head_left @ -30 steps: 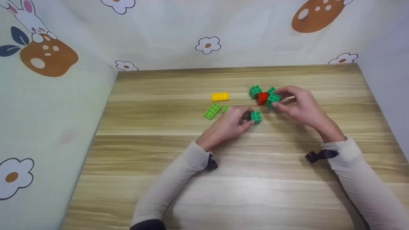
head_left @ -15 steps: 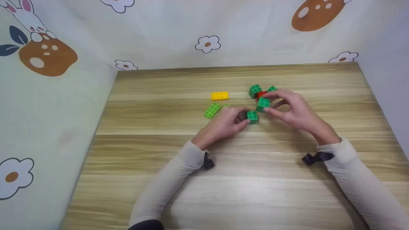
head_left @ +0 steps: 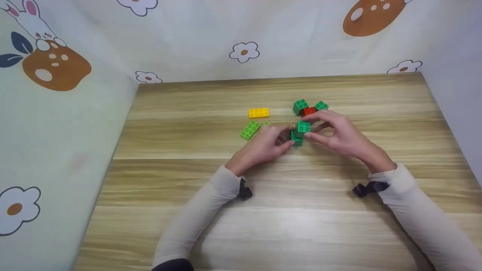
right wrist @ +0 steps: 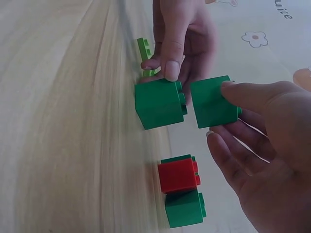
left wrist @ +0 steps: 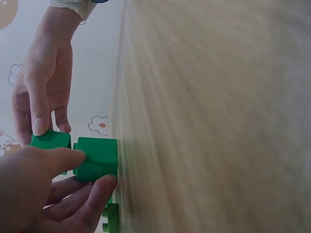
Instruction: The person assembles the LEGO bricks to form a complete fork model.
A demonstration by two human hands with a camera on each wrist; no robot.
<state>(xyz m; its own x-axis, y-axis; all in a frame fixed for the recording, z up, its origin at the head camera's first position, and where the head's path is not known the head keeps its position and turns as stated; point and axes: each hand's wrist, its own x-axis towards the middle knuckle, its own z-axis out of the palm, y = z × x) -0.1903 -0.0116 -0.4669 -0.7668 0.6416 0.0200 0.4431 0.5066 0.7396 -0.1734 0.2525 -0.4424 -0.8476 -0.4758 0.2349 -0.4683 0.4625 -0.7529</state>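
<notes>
I can see the left hand (head_left: pixel 263 145) pinching a dark green, cube-shaped plastic block (head_left: pixel 297 142) between its thumb and fingers, and that block sits at its fingertips, down on the brown wooden table (head_left: pixel 286 214). The right hand (head_left: pixel 340 137) is pinching a second dark green, cube-shaped plastic block (head_left: pixel 302 128), with the thumb on the near side and the fingers on the far side. This one is up over the block in the left hand, and from the right wrist I see a thin gap between the two. Just past the right fingertips I see a red, cube-shaped plastic block (head_left: pixel 308 111), with a third dark green plastic cube (head_left: pixel 300 107) close on its left and a fourth dark green plastic cube (head_left: pixel 321 105) on its right, just beyond the right knuckles. Beside the left knuckles lies a flat, light green plastic brick (head_left: pixel 250 130). A small bit of light green plastic (head_left: pixel 267 124) peeks out from behind that hand, and I can't tell its whole shape from above. Farther ahead of the left hand lies a flat yellow plastic brick (head_left: pixel 259 112) with bumps on top.
</notes>
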